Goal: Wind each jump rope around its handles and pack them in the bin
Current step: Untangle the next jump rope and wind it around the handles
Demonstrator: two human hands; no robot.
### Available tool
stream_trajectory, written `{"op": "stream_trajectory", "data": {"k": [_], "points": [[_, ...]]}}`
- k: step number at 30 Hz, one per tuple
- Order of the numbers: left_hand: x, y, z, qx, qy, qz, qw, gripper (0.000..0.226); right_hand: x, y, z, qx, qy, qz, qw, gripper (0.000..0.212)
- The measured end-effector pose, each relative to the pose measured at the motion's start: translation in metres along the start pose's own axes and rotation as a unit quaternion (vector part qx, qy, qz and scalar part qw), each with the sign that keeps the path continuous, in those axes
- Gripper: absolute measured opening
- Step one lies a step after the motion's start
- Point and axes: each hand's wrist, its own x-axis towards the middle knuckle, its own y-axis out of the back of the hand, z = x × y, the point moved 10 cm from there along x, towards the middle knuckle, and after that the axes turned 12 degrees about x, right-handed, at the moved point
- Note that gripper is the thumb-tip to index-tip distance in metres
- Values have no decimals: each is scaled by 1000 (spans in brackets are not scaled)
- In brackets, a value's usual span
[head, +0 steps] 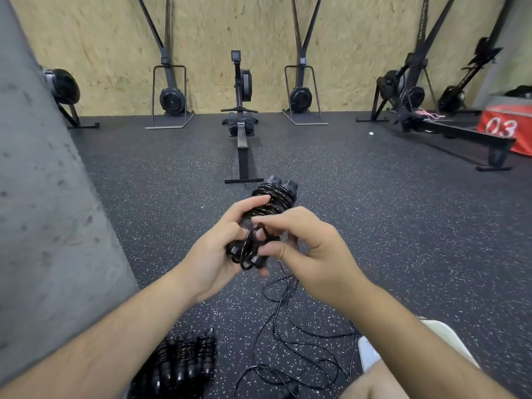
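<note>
Currently, your left hand (214, 251) grips the wound jump rope (267, 214) from its left side, fingers curled round the paired handles (283, 184), whose far ends project up and away beyond your fingertips. Your right hand (311, 243) is close against the same bundle from the right, with thumb and forefinger pinching a loop of black cord (250, 249) at the near, lower end of the handles. Both hands are therefore together on one item, held in the air between them and above the floor (374, 226). Coils of cord cover the middle of the handles; several slack loops sit at the near end, between your two thumbs. Below your right hand, loose cord (288, 335) hangs down and spreads in tangled loops over the floor toward your right knee (383, 381); whether it belongs to the held rope or another cannot be told. Below and nearer than your left forearm, a row of already wound ropes (184, 361) lies side by side on the floor, well apart from both hands. Beyond your hands, a rowing machine (243, 133) stands in line with the bundle, against the far board wall (259, 30).
</note>
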Motion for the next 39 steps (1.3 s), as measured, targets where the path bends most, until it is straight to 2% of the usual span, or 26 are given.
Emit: {"op": "stream_trajectory", "data": {"k": [3,5,11,15,20,22,24,26,27,29,35,39], "points": [[1,5,2,-10,-9,2,1000,70,-12,19,5,-3,-5,70,998,33],[0,5,3,-10,-18,-4,1000,71,-19,27,7,-30,-5,91,995,27],[1,1,4,-14,-19,-4,1000,67,-19,14,4,-221,6,26,975,11],[2,-2,7,16,-19,2,1000,68,-17,8,-1,-264,3,24,964,11],[1,-8,0,37,-10,3,999,54,-18,5,2,-230,-31,66,970,10],[1,-10,-1,54,-15,11,998,50,-22,6,3,-207,-50,110,971,7],[0,-14,-2,52,-19,9,998,49,-31,12,18,-91,-115,183,972,5],[0,-17,-4,35,-16,8,999,47,-39,10,33,46,-173,245,953,8],[0,-17,-5,28,-15,11,999,46,-41,8,36,68,-183,263,945,11],[0,-13,-7,17,-18,19,1000,46,-42,1,36,60,-183,265,945,15],[-1,5,2,-16,-27,51,998,45,-33,-10,14,-37,-76,150,985,33],[-2,1,6,-7,-40,34,999,44,-31,7,13,-71,-86,177,978,11]]}}
